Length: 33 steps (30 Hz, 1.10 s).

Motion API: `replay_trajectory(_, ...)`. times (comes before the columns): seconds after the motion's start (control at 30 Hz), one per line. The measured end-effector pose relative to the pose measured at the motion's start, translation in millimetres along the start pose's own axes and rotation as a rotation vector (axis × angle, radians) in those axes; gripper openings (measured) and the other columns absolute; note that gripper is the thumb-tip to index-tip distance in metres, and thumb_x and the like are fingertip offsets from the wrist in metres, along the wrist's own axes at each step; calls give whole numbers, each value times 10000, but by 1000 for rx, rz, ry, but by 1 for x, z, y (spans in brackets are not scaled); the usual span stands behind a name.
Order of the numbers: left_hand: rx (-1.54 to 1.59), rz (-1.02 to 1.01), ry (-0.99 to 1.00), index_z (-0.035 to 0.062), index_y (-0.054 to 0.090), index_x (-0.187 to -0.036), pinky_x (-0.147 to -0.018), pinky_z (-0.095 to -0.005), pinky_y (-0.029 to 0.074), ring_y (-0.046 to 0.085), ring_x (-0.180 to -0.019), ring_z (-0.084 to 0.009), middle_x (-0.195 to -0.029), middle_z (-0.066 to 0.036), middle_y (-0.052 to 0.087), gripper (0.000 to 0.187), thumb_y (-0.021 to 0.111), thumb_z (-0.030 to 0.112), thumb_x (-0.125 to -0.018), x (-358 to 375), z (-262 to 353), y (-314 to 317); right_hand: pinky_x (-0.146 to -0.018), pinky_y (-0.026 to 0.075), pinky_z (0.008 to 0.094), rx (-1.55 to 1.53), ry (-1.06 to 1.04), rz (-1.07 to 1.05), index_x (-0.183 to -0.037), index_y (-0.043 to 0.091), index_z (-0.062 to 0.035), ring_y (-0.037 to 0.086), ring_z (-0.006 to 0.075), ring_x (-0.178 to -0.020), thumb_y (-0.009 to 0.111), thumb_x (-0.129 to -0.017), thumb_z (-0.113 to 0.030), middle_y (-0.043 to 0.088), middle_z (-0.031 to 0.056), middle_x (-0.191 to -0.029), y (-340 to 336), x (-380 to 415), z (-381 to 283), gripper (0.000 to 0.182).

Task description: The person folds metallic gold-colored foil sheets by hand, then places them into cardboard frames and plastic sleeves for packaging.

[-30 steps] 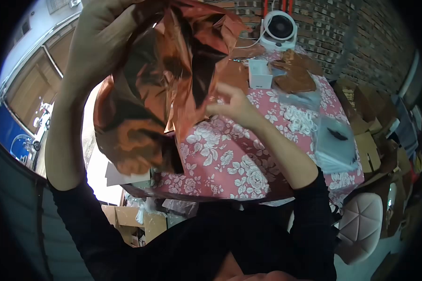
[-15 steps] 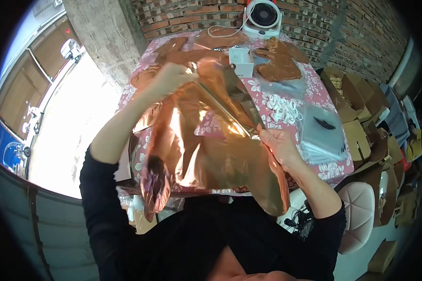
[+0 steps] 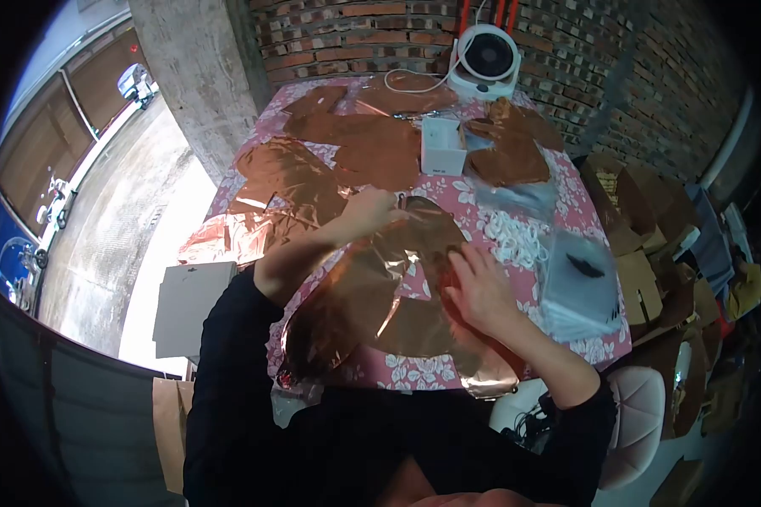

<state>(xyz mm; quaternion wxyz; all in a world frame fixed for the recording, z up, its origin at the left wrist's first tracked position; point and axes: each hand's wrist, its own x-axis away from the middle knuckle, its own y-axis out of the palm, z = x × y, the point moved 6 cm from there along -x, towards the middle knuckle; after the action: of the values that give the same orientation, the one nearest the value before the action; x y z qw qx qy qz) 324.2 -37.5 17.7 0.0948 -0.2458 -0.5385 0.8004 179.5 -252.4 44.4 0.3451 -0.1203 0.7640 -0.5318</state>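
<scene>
A flat, uninflated copper-coloured foil balloon (image 3: pixel 418 325) lies spread on the table in front of me, its curved shape leaving a gap in the middle where the cloth shows. At its top edge my left hand (image 3: pixel 369 211) is closed, fingers pinched on the foil near a small tab. My right hand (image 3: pixel 484 291) rests on the balloon's right side with the fingers spread, pressing on the foil rather than gripping it. The balloon's lower right end reaches the table's near edge.
More copper foil balloons (image 3: pixel 372 144) lie at the back and left. Around them are a small white box (image 3: pixel 442 145), white ribbon or cord (image 3: pixel 516 238), a stack of clear bags (image 3: pixel 579 296) and a fan (image 3: pixel 485 63). Cardboard boxes (image 3: pixel 647 283) and a padded chair (image 3: pixel 638 422) stand at right.
The balloon, held up in both hands before, has come down flat onto the table. My right hand has let go of its edge and spread out on the foil.
</scene>
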Motion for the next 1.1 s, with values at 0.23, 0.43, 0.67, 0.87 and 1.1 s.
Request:
replay_trajectory(0.23,4,153,-211,-5,635,-809,-702,-500,492,632,-777,-415,-787,-233,641,382,630,376,-838,-10,-27,-36,-991,358,479,118,-220,-37,-1223,547,-37,457,381,-1199,618,-848,-369,517,203,-1259,46,-35,-1,505)
replay_trajectory(0.43,98,436,-369,-18,614,-814,-548,-431,471,634,-647,-309,-744,-177,633,238,514,187,-883,-25,-108,-57,-922,403,432,96,-258,-4,-998,627,-16,526,344,-1089,652,-828,-270,625,162,-1021,42,-86,-2,306)
replay_trajectory(0.67,906,674,-632,-14,601,-908,-376,-251,370,526,-440,-119,-678,-71,599,195,472,133,-905,-13,-113,-39,-806,469,395,149,-300,133,-779,630,-17,606,313,-863,594,-760,-101,654,163,-821,80,-174,12,93)
replay_trajectory(0.87,1135,758,-703,-21,594,-923,-354,-235,353,515,-421,-119,-672,-84,602,210,488,160,-933,1,-129,-3,-737,527,429,226,-124,-63,-812,644,-7,653,346,-813,630,-755,-165,671,175,-835,117,-219,35,169)
replay_trajectory(1.1,1129,798,-688,-29,626,-861,-417,-274,425,535,-462,-132,-643,-80,597,208,510,142,-889,1,-125,-8,-676,539,435,366,-212,-181,-759,665,-31,677,322,-778,641,-758,-163,696,144,-797,133,-237,28,133)
